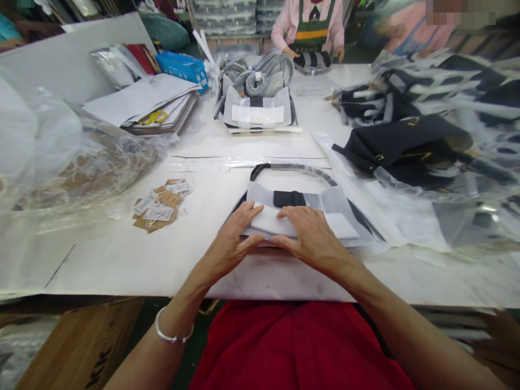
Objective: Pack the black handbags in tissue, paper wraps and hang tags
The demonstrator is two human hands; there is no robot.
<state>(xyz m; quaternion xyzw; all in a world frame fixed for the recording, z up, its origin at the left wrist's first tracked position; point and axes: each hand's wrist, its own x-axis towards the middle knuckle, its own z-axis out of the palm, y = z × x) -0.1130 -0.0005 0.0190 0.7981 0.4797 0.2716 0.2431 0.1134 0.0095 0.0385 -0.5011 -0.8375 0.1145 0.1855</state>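
A black handbag (289, 199) lies flat before me on the white table, its wrapped handle (304, 169) arching away from me. Pale tissue paper (331, 198) covers most of the bag, and a white padded strip (341, 225) runs across its near side. My left hand (239, 227) rests on the left end of the strip with fingers stretched out. My right hand (306, 233) lies over the strip's middle, fingers spread and slightly bent. Both thumbs point toward each other along the near edge. Part of the strip is hidden under my right hand.
Brown paper tags (160, 206) lie in a pile on the left, near a large clear plastic bag (101, 162). Wrapped bags (255, 103) are stacked further back. Black bags (406, 141) and plastic crowd the right. Across the table stands a person (312, 32) in an apron.
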